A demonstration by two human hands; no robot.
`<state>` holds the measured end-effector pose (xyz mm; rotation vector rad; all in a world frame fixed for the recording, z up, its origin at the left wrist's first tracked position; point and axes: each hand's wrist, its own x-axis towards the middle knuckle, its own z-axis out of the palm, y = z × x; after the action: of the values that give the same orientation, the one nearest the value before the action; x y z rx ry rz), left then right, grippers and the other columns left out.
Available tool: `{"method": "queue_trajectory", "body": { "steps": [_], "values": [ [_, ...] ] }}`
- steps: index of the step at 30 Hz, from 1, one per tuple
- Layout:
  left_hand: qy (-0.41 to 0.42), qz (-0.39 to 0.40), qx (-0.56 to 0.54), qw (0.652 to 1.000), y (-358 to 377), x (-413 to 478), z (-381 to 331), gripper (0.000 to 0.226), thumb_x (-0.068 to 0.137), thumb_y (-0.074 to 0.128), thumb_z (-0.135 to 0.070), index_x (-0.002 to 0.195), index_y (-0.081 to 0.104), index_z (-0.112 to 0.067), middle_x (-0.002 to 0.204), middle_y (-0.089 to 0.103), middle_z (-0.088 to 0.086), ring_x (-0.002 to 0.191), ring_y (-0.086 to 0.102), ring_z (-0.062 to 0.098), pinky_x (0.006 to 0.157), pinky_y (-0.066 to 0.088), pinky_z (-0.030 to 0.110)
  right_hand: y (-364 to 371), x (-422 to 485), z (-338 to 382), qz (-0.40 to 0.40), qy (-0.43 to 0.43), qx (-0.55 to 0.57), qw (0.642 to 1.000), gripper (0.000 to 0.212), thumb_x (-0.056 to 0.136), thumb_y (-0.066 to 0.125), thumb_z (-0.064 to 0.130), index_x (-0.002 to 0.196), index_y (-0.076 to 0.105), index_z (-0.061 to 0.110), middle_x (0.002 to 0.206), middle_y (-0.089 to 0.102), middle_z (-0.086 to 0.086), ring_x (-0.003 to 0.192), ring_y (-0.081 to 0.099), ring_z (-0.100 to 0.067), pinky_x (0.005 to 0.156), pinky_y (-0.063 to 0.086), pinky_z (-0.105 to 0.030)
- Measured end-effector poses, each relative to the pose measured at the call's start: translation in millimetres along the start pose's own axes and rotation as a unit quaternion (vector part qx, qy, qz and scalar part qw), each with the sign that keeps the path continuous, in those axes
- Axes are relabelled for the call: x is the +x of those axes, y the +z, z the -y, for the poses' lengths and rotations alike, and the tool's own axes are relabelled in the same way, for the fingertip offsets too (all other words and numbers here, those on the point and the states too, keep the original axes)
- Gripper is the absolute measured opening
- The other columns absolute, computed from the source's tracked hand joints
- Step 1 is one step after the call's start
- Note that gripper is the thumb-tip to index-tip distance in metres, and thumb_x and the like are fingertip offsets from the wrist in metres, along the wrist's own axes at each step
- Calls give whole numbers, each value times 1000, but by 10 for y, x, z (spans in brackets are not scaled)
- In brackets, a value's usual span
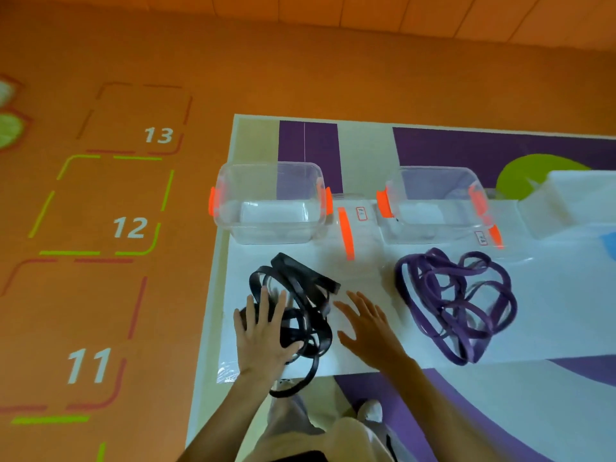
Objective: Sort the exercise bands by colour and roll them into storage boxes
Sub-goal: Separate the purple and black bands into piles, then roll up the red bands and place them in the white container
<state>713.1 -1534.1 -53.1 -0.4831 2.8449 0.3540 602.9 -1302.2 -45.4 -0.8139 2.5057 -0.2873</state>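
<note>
A tangle of black exercise bands (pixel 301 295) lies on the white table (pixel 363 271) at the left. One loop of it hangs over the near edge. My left hand (pixel 261 331) rests flat on the tangle's left side, fingers straight. My right hand (pixel 368 323) hovers just right of the black pile with fingers spread and holds nothing. A heap of purple bands (pixel 456 301) lies at the right. Two clear storage boxes with orange clips stand behind: one (pixel 270 203) behind the black bands, one (pixel 436 205) behind the purple ones.
A clear lid with an orange clip (pixel 350 228) lies between the boxes. A white container (pixel 580 198) sits at the far right. The table stands on a purple and cream mat; an orange floor with numbered squares lies to the left. My shoes (pixel 368 411) show below the table edge.
</note>
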Motion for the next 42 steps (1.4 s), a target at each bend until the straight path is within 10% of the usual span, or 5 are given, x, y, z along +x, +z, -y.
{"method": "queue_trajectory", "body": {
  "steps": [15,24,42],
  "values": [
    [214,-8,86,973,-35,-340,-2914,54,90,54,-57,130,69,-24,136,66,10,126,64,37,99,56,55,-516,-2015,-2119,-202,152,53,966,46,84,79,29,127,67,22,130,67,-2,117,67,-30,89,55,-47],
    [365,-44,113,923,73,-456,-5261,40,71,84,-34,107,73,-23,106,69,1,101,68,28,82,58,44,-914,-3332,-3603,-288,288,96,908,45,88,76,29,132,66,24,139,63,-3,125,63,-29,94,53,-46],
    [506,-2,54,861,778,554,-9492,40,92,66,-44,128,65,-26,137,62,-1,126,57,24,104,47,43,-2179,-4362,-7023,-252,440,70,859,41,102,59,35,142,59,26,142,59,2,124,61,-24,97,52,-38]
  ]
}}
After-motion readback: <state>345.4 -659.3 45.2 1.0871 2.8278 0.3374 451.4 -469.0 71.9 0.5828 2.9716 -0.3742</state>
